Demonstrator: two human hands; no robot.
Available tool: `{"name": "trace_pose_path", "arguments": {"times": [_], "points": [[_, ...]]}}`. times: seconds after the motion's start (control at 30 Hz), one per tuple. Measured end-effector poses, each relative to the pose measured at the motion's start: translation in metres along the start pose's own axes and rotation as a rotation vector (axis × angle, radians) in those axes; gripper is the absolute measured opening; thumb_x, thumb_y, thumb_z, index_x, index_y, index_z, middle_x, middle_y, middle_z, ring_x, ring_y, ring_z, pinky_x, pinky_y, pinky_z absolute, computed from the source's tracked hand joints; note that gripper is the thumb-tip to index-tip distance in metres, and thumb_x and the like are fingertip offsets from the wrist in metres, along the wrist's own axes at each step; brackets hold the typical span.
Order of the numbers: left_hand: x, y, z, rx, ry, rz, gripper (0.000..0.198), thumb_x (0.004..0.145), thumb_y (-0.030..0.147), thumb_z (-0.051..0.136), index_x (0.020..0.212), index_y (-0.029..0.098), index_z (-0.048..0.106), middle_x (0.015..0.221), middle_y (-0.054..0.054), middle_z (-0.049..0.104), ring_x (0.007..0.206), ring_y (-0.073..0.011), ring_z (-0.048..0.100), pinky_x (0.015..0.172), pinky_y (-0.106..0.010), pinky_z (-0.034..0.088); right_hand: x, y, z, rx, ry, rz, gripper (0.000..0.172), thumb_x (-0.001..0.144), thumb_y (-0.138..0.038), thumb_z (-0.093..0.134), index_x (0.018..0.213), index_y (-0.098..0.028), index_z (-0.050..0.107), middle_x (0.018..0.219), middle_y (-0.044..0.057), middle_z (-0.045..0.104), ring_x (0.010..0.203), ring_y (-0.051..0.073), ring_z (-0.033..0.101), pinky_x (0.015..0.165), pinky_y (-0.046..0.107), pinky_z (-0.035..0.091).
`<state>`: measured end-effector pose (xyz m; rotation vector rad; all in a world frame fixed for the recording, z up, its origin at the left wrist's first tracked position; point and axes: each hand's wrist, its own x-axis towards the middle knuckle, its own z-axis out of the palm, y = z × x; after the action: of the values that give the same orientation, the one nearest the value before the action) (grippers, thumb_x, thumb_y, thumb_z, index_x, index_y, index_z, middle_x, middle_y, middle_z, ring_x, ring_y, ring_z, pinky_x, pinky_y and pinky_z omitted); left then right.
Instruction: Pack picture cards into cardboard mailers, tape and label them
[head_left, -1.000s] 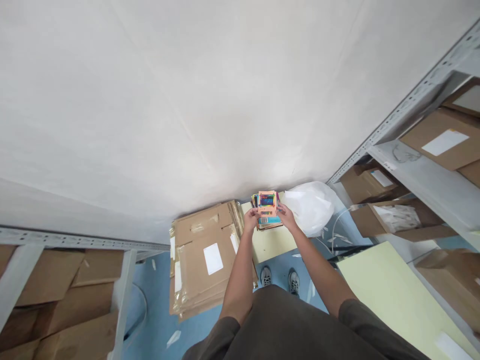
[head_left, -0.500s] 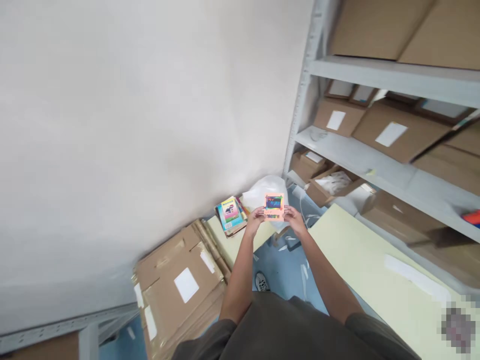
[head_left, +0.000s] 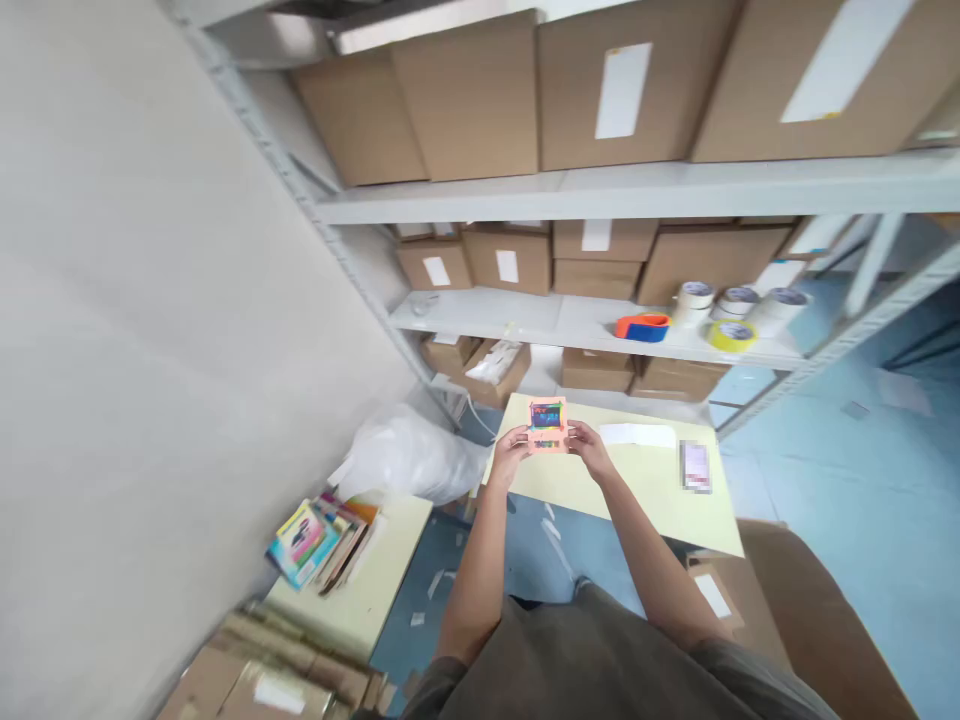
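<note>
A small pink square item [head_left: 548, 425] with a dark, colourful printed panel is held upright between both hands. My left hand [head_left: 511, 450] grips its left edge, and my right hand [head_left: 589, 445] grips its right edge. Behind and below it lies a pale yellow table [head_left: 637, 490], with a white strip [head_left: 637, 435] and a blurred-out rectangular thing [head_left: 696, 467] on top. Whether the pink item is a card, booklet or thin box, I cannot tell.
A metal shelf [head_left: 570, 312] holds cardboard boxes [head_left: 465, 100], tape rolls [head_left: 731, 335] and an orange-and-blue item [head_left: 643, 327]. On the left, books [head_left: 304, 545] lie on another table [head_left: 360, 610] near a white plastic bag [head_left: 412, 455]. Flat cardboard [head_left: 247, 680] and a brown chair [head_left: 817, 620] flank me.
The view has swung to the right, from the wall and the book pile to the shelf and the table. Both hands still hold the pink item, which is now in front of the table's left part.
</note>
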<state>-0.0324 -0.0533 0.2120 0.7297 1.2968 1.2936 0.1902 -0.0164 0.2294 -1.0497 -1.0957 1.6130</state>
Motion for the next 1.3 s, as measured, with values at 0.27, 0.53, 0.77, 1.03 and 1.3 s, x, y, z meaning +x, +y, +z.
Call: {"name": "trace_pose_path", "arguments": {"times": [0.27, 0.53, 0.77, 1.03, 1.3], "points": [[0.04, -0.005, 0.088, 0.258, -0.044, 0.07, 0.047, 0.07, 0.021, 0.086, 0.116, 0.019, 0.078, 0.113, -0.012, 0.073, 0.094, -0.0214, 0.072, 0.089, -0.037, 0.06, -0.008, -0.017, -0.074, 0.1, 0.195, 0.029, 0.055, 0.067, -0.04, 0.083, 0.117, -0.028, 0.064, 0.1, 0.005, 0.079, 0.092, 0.027, 0.075, 0.085, 0.045, 0.061], [0.059, 0.017, 0.108, 0.259, -0.341, 0.213, 0.052, 0.083, 0.037, 0.085, 0.131, 0.02, 0.076, 0.124, -0.011, 0.077, 0.106, -0.0262, 0.075, 0.097, -0.038, 0.059, 0.026, -0.018, -0.03, -0.284, 0.123, -0.24, 0.046, 0.08, -0.037, 0.07, 0.126, -0.03, 0.073, 0.133, 0.008, 0.074, 0.113, 0.031, 0.074, 0.094, 0.048, 0.062], [0.104, 0.052, 0.055, -0.031, -0.399, 0.084, 0.067, 0.076, 0.047, 0.088, 0.135, 0.017, 0.074, 0.121, -0.012, 0.079, 0.108, -0.0285, 0.074, 0.088, -0.036, 0.062, 0.064, -0.014, 0.009, -0.405, 0.345, -0.222, 0.05, 0.082, -0.038, 0.07, 0.131, -0.03, 0.073, 0.144, 0.007, 0.07, 0.132, 0.033, 0.065, 0.104, 0.05, 0.059], [0.139, 0.051, 0.03, 0.024, -0.386, 0.006, 0.072, 0.068, 0.04, 0.093, 0.134, 0.018, 0.075, 0.128, -0.015, 0.077, 0.109, -0.0288, 0.074, 0.093, -0.042, 0.061, 0.068, -0.026, 0.017, 0.005, 0.378, -0.089, 0.051, 0.074, -0.045, 0.084, 0.119, -0.023, 0.074, 0.11, 0.01, 0.082, 0.099, 0.031, 0.077, 0.088, 0.046, 0.062], [0.129, 0.049, 0.076, 0.125, -0.51, 0.18, 0.064, 0.079, 0.041, 0.087, 0.139, 0.022, 0.073, 0.13, -0.011, 0.076, 0.115, -0.0285, 0.074, 0.1, -0.041, 0.06, 0.073, -0.025, 0.018, -0.279, 0.228, -0.229, 0.049, 0.081, -0.044, 0.076, 0.129, -0.029, 0.076, 0.14, 0.007, 0.073, 0.135, 0.034, 0.064, 0.106, 0.049, 0.057]]}}
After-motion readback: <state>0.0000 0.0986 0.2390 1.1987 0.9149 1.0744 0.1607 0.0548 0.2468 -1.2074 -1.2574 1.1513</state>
